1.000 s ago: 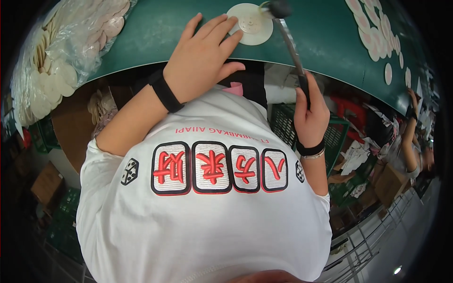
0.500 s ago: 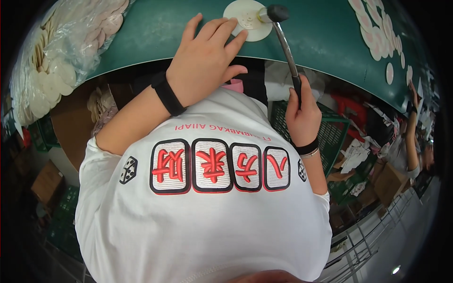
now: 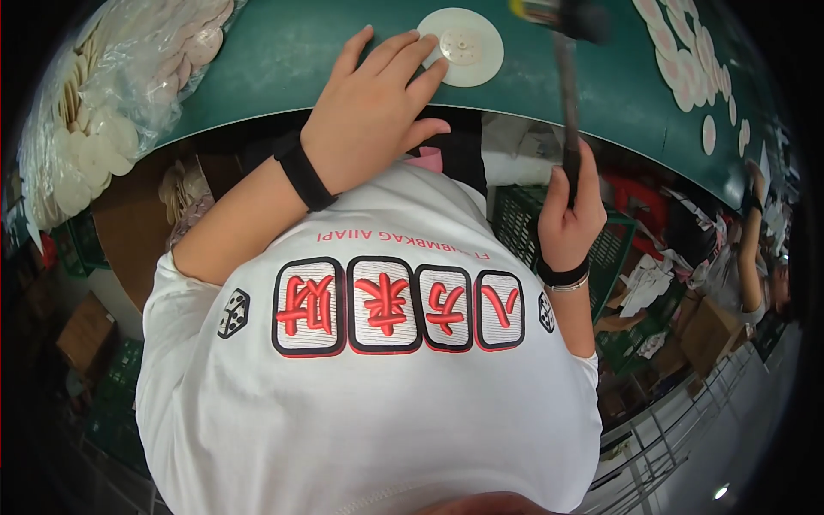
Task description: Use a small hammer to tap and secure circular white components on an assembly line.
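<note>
My left hand [image 3: 378,90] lies flat over the table edge with fingers apart, its fingertips on the near-left rim of a pale round disc [image 3: 485,64]. A smaller, clear-looking round piece with small dots [image 3: 461,45] is at the disc's middle. In my right hand [image 3: 572,215] is a hammer [image 3: 567,94], gripped low on its dark handle. The blurred dark hammer head is raised to the right of the disc, apart from it. The top of the head runs out near the upper edge of the view.
The discs rest on a green table [image 3: 283,60]. Clear plastic bags of pale discs [image 3: 107,137] stand at the left, and loose pinkish discs [image 3: 687,69] lie at the right. Under the edge are a green crate [image 3: 519,215] and a cardboard box [image 3: 86,330]. Another person's arm [image 3: 751,240] shows far right.
The hammer has come up off the disc's centre and swung to the right, with my right hand moving right too. My left hand stays in nearly the same place; the disc has shifted slightly.
</note>
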The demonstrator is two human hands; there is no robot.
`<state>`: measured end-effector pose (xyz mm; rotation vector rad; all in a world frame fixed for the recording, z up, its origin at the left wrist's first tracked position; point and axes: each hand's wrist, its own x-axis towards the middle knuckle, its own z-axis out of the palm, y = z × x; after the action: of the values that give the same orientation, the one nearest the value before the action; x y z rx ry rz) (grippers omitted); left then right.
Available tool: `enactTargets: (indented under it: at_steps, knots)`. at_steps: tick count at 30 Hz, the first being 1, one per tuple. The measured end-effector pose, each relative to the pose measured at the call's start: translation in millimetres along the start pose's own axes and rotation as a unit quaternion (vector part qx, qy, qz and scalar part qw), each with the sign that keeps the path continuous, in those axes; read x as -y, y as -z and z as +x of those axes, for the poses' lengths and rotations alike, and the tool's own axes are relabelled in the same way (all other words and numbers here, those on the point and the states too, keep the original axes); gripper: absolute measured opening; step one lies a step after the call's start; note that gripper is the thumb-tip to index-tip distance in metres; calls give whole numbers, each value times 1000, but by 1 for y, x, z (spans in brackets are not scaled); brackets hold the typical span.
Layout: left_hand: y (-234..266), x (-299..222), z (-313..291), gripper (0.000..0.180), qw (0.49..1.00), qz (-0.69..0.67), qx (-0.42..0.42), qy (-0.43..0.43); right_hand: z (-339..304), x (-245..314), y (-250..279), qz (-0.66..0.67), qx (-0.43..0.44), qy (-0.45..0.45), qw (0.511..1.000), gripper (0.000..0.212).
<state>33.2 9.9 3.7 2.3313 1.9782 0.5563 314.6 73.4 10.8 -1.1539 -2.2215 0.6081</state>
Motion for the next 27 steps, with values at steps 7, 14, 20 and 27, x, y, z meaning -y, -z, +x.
enactTargets:
  at_steps: [7, 14, 20, 27]
  knots:
    - [3, -2, -1, 62, 999, 41, 21, -5, -2, 14, 10, -111, 61, -12, 992, 40]
    - [1, -5, -2, 60, 998, 55, 21, 1, -17, 5, 11, -101, 28, 8, 994, 40]
    - [-3, -7, -3, 51, 996, 85, -3, -30, -24, 7, 4, -87, 79, -69, 991, 38]
    - [-2, 1, -1, 37, 988, 102, -59, -98, -19, 5, 5, 213, 60, -147, 964, 32]
